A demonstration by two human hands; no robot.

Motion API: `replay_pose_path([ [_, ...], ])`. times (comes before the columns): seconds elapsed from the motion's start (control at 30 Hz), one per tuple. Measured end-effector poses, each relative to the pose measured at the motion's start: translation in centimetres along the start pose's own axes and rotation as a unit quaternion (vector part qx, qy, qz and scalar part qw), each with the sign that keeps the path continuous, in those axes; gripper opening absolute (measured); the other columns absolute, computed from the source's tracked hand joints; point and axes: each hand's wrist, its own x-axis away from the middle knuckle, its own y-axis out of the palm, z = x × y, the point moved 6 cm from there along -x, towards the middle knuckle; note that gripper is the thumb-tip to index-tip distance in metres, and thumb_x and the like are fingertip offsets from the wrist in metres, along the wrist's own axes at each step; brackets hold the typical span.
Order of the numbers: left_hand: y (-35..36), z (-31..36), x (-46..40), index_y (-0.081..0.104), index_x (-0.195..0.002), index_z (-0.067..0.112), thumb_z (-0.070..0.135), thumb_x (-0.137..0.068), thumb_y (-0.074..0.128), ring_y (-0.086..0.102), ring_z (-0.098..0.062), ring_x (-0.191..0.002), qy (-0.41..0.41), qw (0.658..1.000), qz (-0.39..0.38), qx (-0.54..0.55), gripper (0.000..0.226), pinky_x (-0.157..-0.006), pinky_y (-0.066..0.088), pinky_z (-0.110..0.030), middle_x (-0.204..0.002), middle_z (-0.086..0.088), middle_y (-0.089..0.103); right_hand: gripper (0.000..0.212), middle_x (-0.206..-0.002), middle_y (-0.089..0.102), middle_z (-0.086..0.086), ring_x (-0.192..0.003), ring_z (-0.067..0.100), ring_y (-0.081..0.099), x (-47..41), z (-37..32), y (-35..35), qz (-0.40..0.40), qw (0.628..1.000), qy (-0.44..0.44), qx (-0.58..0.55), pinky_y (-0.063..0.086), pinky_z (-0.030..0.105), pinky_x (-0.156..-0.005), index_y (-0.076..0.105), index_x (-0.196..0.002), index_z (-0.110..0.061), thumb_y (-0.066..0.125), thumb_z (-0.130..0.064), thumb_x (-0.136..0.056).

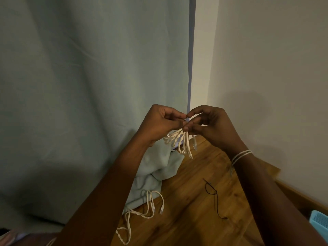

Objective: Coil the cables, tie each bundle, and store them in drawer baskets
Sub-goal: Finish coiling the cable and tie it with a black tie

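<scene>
1. Both hands meet in mid-air above the wooden floor [204,201]: left hand [159,124] and right hand [213,126] pinch the top of a coiled white cable [179,142], apparently tying it.
2. Another white cable [142,212] lies uncoiled by the curtain [88,86]; a black tie [213,194] waits mid-floor.
3. Any tie between the fingertips is hidden; a blue basket [319,221] is cut off at the right edge.

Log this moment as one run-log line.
step: tying bundle | left hand: holds white cable bundle | right hand: pinches tie at top | floor: loose white cable, black tie
</scene>
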Motion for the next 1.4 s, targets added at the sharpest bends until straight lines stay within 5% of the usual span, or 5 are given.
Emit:
replay_pose_path([
  [0.23,0.4,-0.7,0.4,0.072,-0.107,0.012,0.008,-0.075,0.081,0.075,-0.022,-0.074,-0.025,0.999,0.036,-0.016,0.034,-0.081,0.061,-0.047,-0.081,-0.007,0.077,0.025,-0.089,0.078,0.008,-0.077,0.018,0.077,1.0,1.6,0.8,0.023,0.999,0.001,-0.031,0.062,0.029,-0.075,0.069,-0.115,-0.003,0.068,-0.007,-0.09],
  [0.6,0.6,-1.2,0.1,0.072,-0.108,0.011,0.009,-0.077,0.079,0.075,-0.019,-0.074,-0.011,0.999,0.036,-0.039,0.031,-0.082,0.061,-0.045,-0.081,-0.005,0.077,0.012,-0.086,0.075,0.004,-0.073,0.017,0.074,0.7,1.8,1.2,0.042,0.996,-0.054,0.05,0.063,0.038,-0.072,0.073,-0.099,-0.007,0.062,-0.007,-0.095],
  [0.87,1.8,-1.0,0.0,0.077,-0.098,0.005,0.006,-0.08,0.077,0.074,-0.023,-0.08,0.026,0.998,0.064,0.01,0.018,-0.081,0.061,-0.047,-0.087,-0.009,0.076,0.013,-0.083,0.071,0.013,-0.076,0.032,0.072,0.9,2.7,1.1,0.157,0.985,-0.026,-0.067,0.063,0.05,-0.068,0.073,-0.094,-0.003,0.061,-0.001,-0.092],
  [1.2,2.9,-2.3,-0.3,0.075,-0.096,0.008,0.014,-0.086,0.072,0.072,-0.02,-0.082,0.026,0.999,0.005,-0.032,0.012,-0.083,0.06,-0.039,-0.087,-0.005,0.075,0.019,-0.072,0.064,0.0,-0.064,0.008,0.064,0.3,2.4,0.2,0.176,0.974,0.042,-0.135,0.055,0.022,-0.061,0.07,-0.082,-0.002,0.055,0.005,-0.092],
  [1.4,3.7,-2.9,0.0,0.071,-0.099,0.012,0.023,-0.087,0.067,0.069,-0.021,-0.092,0.007,0.999,-0.042,0.011,0.017,-0.089,0.058,-0.041,-0.094,-0.005,0.073,0.019,-0.073,0.062,0.004,-0.065,0.01,0.06,0.9,3.6,0.5,0.203,0.96,0.089,-0.169,0.054,0.023,-0.062,0.068,-0.086,-0.006,0.052,-0.005,-0.096],
])
